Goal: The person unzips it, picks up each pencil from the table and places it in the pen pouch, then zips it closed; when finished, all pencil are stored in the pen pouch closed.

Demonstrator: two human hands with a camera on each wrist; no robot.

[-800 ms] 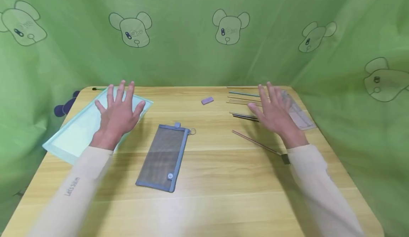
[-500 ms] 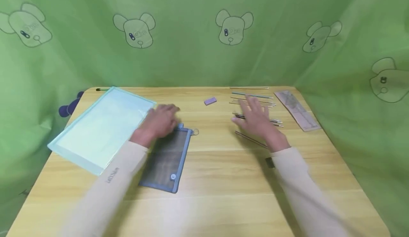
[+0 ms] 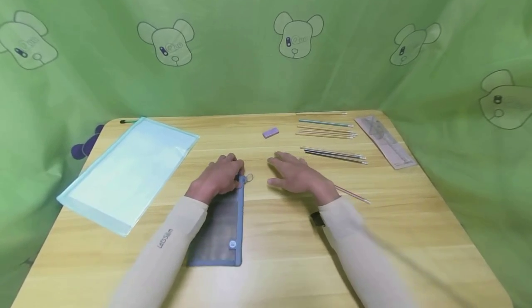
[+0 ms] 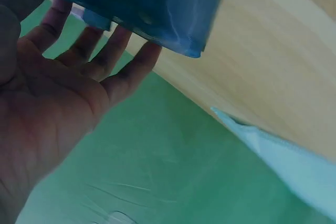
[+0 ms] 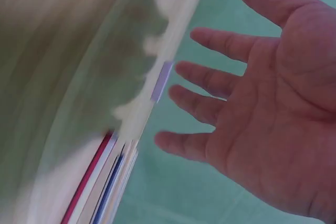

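Note:
A grey mesh zipper pouch [image 3: 220, 238] with blue edging lies left of the table's middle. My left hand [image 3: 220, 176] grips its far end, the thumb and fingers around the edge; in the left wrist view the fingertips sit at the border of the pouch [image 4: 152, 9]. A small metal ring [image 3: 249, 178] hangs at the zipper corner. My right hand [image 3: 295, 174] hovers over the table to the right of the pouch, fingers spread and holding nothing. In the right wrist view the palm of the right hand [image 5: 262, 103] is bare.
A light blue zip folder [image 3: 129, 174] lies at the left. Toward the back are a purple eraser [image 3: 270, 132] and several pencils [image 3: 326, 132]. One reddish pencil [image 3: 353, 195] lies nearer, partly behind the right forearm. A flat pink packet [image 3: 386, 144] rests by the right edge. Green curtain [image 3: 232, 68] surrounds the table.
My left hand has moved from above the blue folder to the pouch and taken hold of its far end; the pouch has turned slightly. The right hand has moved left, away from the pencils.

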